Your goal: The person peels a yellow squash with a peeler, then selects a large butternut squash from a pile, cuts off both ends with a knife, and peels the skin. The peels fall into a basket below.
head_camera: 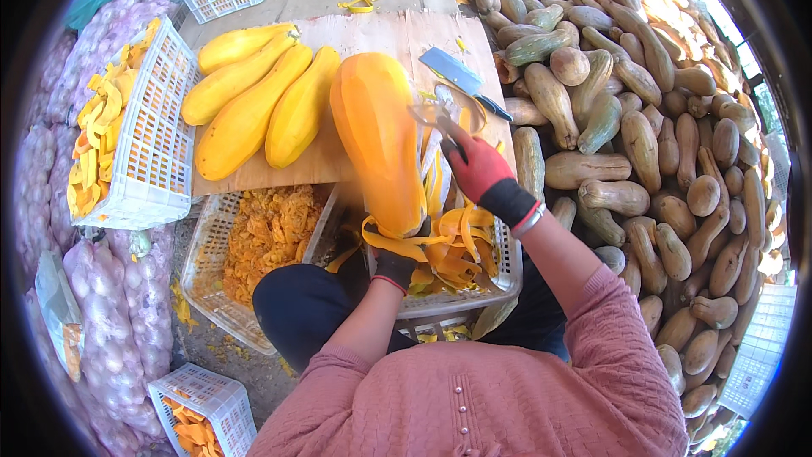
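A large orange, peeled-looking squash [374, 139] stands tilted over the board's front edge. My left hand [394, 266], in a dark glove, grips its lower end from below, with the fingers partly hidden. My right hand [479, 168], in a red and black glove, holds a peeler [428, 115] beside the squash's upper right side; the peeler is slightly blurred. Several peeled yellow squashes [238, 120] lie on the wooden board [380, 28] to the left. A cleaver [451, 70] with a dark handle lies at the right. Peel strips [460, 247] hang and pile under the squash.
A plastic basket [514, 266] below catches peels, beside a basket [222, 311] of orange pulp. White crates [155, 133] of peels stand at the left, near net sacks [104, 304] of pale round produce. Many unpeeled squashes [590, 168] are heaped at the right.
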{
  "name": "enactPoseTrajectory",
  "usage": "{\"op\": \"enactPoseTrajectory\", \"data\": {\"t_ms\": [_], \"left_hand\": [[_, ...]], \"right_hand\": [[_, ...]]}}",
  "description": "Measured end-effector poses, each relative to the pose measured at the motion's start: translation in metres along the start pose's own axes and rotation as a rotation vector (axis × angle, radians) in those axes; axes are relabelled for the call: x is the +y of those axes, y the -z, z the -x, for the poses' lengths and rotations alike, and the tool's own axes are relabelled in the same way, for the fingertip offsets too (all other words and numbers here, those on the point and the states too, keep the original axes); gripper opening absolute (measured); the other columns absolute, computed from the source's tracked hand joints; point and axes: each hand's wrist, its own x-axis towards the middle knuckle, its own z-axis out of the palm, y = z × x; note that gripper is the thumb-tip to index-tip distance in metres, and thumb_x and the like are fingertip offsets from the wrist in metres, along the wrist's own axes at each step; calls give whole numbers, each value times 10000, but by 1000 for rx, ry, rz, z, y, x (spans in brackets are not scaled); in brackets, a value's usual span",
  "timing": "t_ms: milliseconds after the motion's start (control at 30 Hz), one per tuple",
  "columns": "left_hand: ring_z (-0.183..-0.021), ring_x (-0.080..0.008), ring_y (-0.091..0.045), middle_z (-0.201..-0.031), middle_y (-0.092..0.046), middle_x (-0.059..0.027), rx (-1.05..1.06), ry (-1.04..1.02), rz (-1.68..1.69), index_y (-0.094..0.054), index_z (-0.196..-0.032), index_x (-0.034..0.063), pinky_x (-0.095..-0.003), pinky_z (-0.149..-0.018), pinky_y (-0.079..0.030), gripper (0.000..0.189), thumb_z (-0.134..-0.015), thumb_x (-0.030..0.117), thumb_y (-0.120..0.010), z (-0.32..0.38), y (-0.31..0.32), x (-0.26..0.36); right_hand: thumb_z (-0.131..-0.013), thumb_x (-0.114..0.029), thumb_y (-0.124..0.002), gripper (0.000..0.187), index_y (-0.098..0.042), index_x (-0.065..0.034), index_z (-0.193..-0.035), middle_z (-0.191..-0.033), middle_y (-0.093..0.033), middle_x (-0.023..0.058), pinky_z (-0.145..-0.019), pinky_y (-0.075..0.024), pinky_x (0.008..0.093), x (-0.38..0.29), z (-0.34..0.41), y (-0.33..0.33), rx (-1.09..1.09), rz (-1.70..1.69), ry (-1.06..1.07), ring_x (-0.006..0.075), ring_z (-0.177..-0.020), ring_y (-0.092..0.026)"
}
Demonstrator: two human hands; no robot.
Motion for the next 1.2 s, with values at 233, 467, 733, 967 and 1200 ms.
{"op": "enactPoseTrajectory", "data": {"t_ms": [233,467,733,967,1200], "left_hand": [[-1405,-370,-438,-1521,-469,-138,-64,-15,36,-474,-1451,109,-579,-1155,-388,499,-1078,424,-367,1,4,-1],[-1389,-393,-477,-1528,-498,-135,11,-105,-245,-508,-1470,155,-594,-1164,-376,634,-1020,578,-364,-4,15,0],[-1392,-377,-487,-1540,-487,-137,-218,-80,-395,-450,-1530,143,-576,-1142,-407,715,-1010,617,-323,-14,13,7],[-1280,-366,-570,-1431,-571,-143,-195,-284,-606,-542,-1423,108,-566,-1057,-489,610,-997,537,-468,-3,1,4],[-1285,-285,-568,-1417,-566,-125,-281,-315,-956,-500,-1413,107,-480,-1061,-476,543,-947,356,-624,-1,2,4]], "right_hand": [[-1019,-358,-463,422,-633,-108,-1314,-1118,-723,217,-907,-532,469,-58,-183,9,-103,254,80,411,-1047,-681],[-1035,-342,-455,422,-568,-119,-1375,-945,-715,249,-807,-532,513,-65,-124,-14,-129,244,53,445,-903,-685],[-956,-306,-631,592,-451,-229,-1514,-984,-622,248,-652,-568,530,-25,131,-81,-239,352,-93,436,-750,-686],[-1002,-339,-572,519,-484,-261,-1508,-1015,-642,234,-774,-563,513,-10,187,-35,-349,231,-318,411,-886,-696],[-1011,-338,-510,513,-503,-114,-1473,-1064,-681,323,-892,-518,535,0,35,-32,30,-162,-147,496,-1010,-654]]}}
